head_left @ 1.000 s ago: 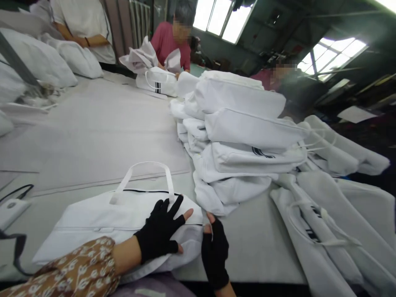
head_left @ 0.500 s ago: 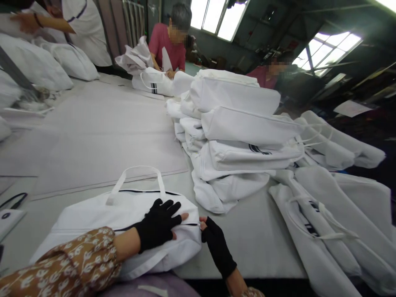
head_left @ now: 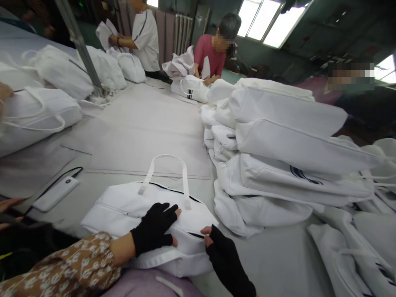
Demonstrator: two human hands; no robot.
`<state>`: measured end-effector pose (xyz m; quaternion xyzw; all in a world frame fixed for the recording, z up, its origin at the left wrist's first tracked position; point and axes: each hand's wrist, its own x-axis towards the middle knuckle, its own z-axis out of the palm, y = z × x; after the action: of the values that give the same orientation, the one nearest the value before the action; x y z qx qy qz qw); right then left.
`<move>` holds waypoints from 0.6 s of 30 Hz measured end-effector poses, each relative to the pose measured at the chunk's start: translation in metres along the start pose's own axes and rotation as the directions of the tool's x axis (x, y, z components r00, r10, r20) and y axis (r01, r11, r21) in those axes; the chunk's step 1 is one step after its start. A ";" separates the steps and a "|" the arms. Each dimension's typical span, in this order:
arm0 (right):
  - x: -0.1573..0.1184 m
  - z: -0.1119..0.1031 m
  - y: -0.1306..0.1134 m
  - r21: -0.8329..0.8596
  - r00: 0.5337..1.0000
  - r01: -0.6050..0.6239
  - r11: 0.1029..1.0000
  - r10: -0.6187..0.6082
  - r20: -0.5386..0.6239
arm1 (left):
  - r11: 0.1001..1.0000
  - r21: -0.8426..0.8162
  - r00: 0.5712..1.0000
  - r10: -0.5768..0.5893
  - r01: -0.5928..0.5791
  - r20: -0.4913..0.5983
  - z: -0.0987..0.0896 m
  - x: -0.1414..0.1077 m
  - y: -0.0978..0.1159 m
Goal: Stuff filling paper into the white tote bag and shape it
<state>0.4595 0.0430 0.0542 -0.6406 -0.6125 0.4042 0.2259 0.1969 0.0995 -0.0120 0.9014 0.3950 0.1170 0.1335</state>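
Observation:
A white bag (head_left: pixel 117 206) with an upright strap handle (head_left: pixel 169 156) lies on the table in front of me. Its dark zipper opening shows along the top, and another short dark slit shows at the right end. My left hand (head_left: pixel 156 229), in a black fingerless glove, rests spread on the bag's upper side. My right hand (head_left: pixel 221 251), gloved the same way, is at the right end of the slit with thumb and forefinger pinched together. What lies between those fingertips is too small to make out.
Stacked white bags (head_left: pixel 287 140) rise at the right. More white bags (head_left: pixel 37 115) lie at the left, near a metal post (head_left: pixel 82 45) and a white power bank (head_left: pixel 57 194) with a cable. People (head_left: pixel 210 53) work across the table; another person's hand reaches in at left.
The view has swung left, bringing more of the left side into sight. My right hand stays at the bag's right end, and the dark slit there looks a little wider.

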 end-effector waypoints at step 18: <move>0.046 0.088 -0.013 0.238 0.994 0.017 0.971 0.009 -0.106 | 0.856 0.183 0.857 -0.421 0.484 -0.298 -0.057 -0.062 -0.036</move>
<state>0.3781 0.0715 0.0033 -0.6282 -0.5479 0.4397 0.3343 0.1132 0.0858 0.0231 0.7697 0.6223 0.1424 -0.0082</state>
